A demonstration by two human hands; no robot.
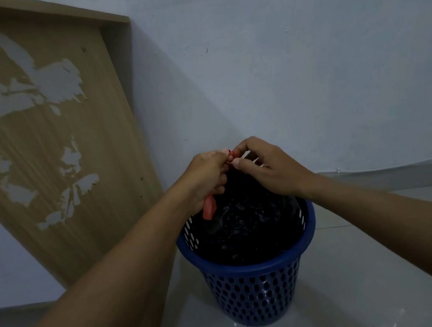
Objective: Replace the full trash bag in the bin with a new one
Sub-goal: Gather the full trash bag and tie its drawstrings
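Pale tiled floor, blue bin by the wall. Black bag sits inside the bin, neck gathered above it. Left hand and right hand pinch the red drawstring, tying it. Next, probably: tighten the knot, lift the bag out.

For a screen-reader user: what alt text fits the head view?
Two hands, left hand and right hand, pinch the red drawstring at the gathered top of a black trash bag sitting in a blue perforated bin. A worn wooden board leans against the wall.
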